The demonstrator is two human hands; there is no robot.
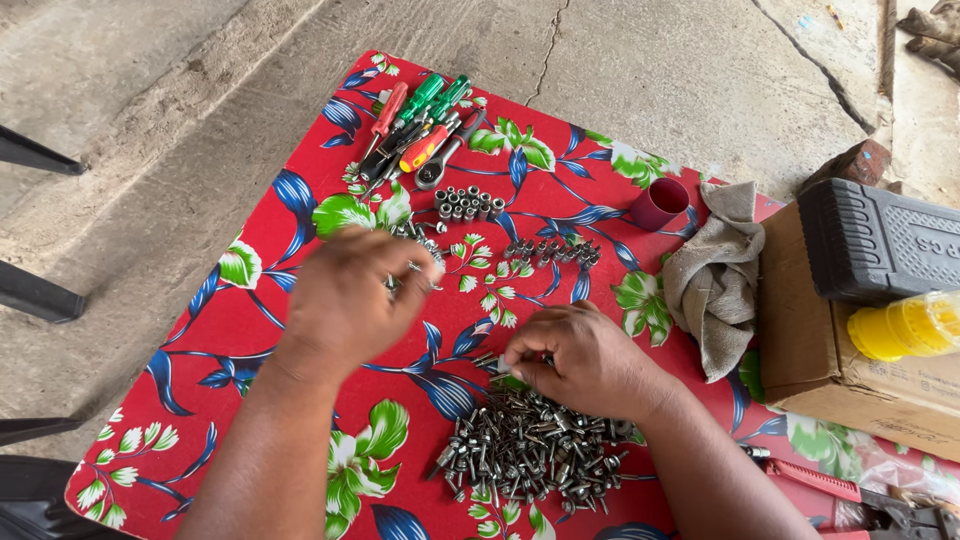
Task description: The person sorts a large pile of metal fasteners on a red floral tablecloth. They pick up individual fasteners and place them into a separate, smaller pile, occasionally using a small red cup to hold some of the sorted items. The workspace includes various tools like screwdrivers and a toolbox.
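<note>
Nearest the camera, two bare forearms reach over the counter [250,330], which is covered by a red floral cloth. A cardboard box [800,330] at the right edge carries a black case [880,250] and a yellow container [905,325], seemingly parked clear of the work. A grey rag [715,280] lies beside it, near one red cup [658,203]. The heap of bolts [520,450] sits close to the near edge, within easy reach; too many to count. About five screwdrivers [420,125] and a cluster of sockets [468,205] lie toward the far corner. The right hand [585,360] pinches at the heap's top. The left hand [345,300] is curled around a small metal piece [415,268], lifted off the cloth.
</note>
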